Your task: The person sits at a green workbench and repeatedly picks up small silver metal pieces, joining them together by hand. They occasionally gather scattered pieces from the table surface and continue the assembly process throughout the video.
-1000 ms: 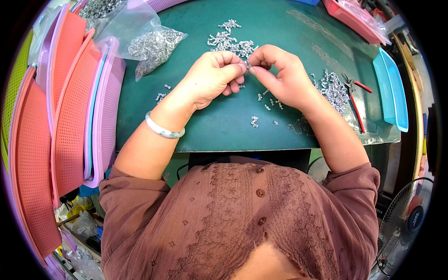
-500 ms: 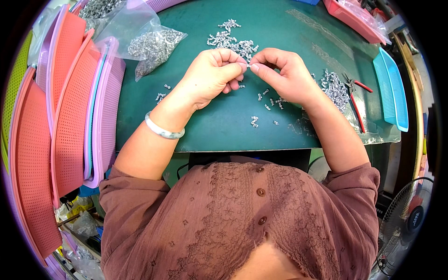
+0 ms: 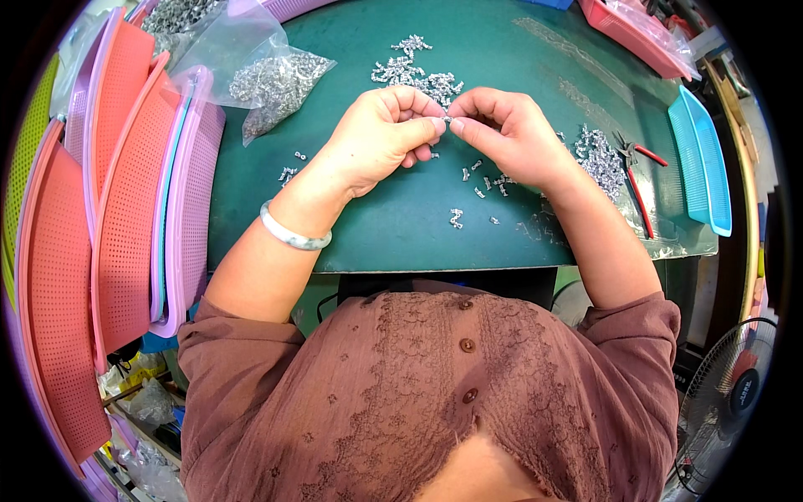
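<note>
Above the green tabletop (image 3: 376, 238), my left hand (image 3: 386, 138) and my right hand (image 3: 506, 134) meet fingertip to fingertip. Both pinch a tiny silver metal part (image 3: 447, 119) between thumb and forefinger; most of it is hidden by the fingers. Just beyond them spreads a loose heap of small silver metal parts (image 3: 410, 71). A few single silver parts (image 3: 478, 192) are scattered below my hands. By my right wrist lies another heap of silver parts (image 3: 599, 159), with red-handled pliers (image 3: 640, 188) beside it, their handles spread.
Stacked pink and purple perforated baskets (image 3: 130, 217) crowd the left side. A clear bag of small metal pieces (image 3: 280, 84) lies at the back left. On the right edge stands a light blue basket (image 3: 703, 159); a pink basket (image 3: 640, 38) is behind it. A fan (image 3: 732, 397) stands lower right.
The fingertips of both hands have shifted very slightly around the tiny metal part, which is still pinched between them. Everything else stays in place.
</note>
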The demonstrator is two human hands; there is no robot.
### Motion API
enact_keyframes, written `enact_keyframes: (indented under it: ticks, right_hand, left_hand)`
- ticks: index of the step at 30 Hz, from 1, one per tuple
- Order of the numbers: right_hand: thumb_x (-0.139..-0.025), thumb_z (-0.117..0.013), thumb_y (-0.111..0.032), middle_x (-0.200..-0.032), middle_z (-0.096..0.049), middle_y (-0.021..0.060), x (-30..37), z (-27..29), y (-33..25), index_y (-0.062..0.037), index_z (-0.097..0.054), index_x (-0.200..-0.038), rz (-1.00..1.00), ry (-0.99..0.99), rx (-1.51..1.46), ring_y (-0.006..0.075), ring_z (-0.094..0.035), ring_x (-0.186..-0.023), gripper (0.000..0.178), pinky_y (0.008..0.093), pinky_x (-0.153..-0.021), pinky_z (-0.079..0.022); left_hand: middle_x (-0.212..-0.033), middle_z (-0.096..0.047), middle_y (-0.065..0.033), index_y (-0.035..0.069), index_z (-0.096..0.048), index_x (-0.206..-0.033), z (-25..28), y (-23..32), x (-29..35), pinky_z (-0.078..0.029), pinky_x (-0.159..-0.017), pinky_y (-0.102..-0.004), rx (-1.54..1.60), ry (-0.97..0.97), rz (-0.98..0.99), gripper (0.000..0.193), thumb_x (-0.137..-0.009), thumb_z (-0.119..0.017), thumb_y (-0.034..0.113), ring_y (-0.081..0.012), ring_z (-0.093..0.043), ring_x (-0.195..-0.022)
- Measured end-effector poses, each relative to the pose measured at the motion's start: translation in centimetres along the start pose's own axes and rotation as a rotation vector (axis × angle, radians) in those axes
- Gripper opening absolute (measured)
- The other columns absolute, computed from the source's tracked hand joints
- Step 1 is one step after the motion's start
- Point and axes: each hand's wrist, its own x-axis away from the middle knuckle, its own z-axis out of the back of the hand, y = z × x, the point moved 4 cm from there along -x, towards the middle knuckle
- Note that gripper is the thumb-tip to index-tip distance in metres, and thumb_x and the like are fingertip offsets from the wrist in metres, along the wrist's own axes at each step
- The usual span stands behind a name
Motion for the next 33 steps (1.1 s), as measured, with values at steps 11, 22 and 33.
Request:
enact_keyframes:
  ticks: [11, 22, 33]
  right_hand:
    - [-0.081, -0.059, -0.01, -0.072, -0.06, 0.0036, 0.0, 0.1, 0.2, 0.001, -0.061, -0.089, 0.077, 0.023, 0.067, 0.0068, -0.053, -0.067, 0.014, 0.0222, -0.061, -0.045]
    - [-0.076, -0.061, -0.009, -0.074, -0.058, 0.0083, -0.1, -0.8, 0.1, -0.0016, -0.06, -0.082, 0.289, -0.012, 0.332, 0.0213, -0.057, -0.07, 0.01, 0.0312, -0.064, -0.047]
    - [-0.072, -0.061, -0.01, -0.074, -0.053, 0.0092, 0.0, -1.8, -0.3, -0.0042, -0.059, -0.074, 0.396, -0.055, 0.524, 0.028, -0.054, -0.076, 0.007, 0.037, -0.067, -0.045]
  left_hand:
    - [-0.072, -0.057, 0.0001, 0.003, -0.058, -0.09, -0.1, 0.1, 0.0, -0.04, -0.048, -0.0151, 0.027, -0.034, -0.025, 0.009, -0.081, -0.061, 0.005, -0.0046, -0.051, -0.056]
    - [-0.073, -0.057, -0.0014, 0.006, -0.056, -0.086, 0.8, 0.1, -0.2, -0.041, -0.052, -0.0169, 0.224, 0.017, 0.016, 0.006, -0.084, -0.057, 0.011, -0.008, -0.052, -0.06]
    - [-0.077, -0.057, -0.0051, 0.004, -0.054, -0.087, 1.2, 0.0, -0.3, -0.043, -0.052, -0.0194, 0.253, 0.06, 0.044, 0.007, -0.083, -0.051, 0.008, -0.0102, -0.054, -0.062]
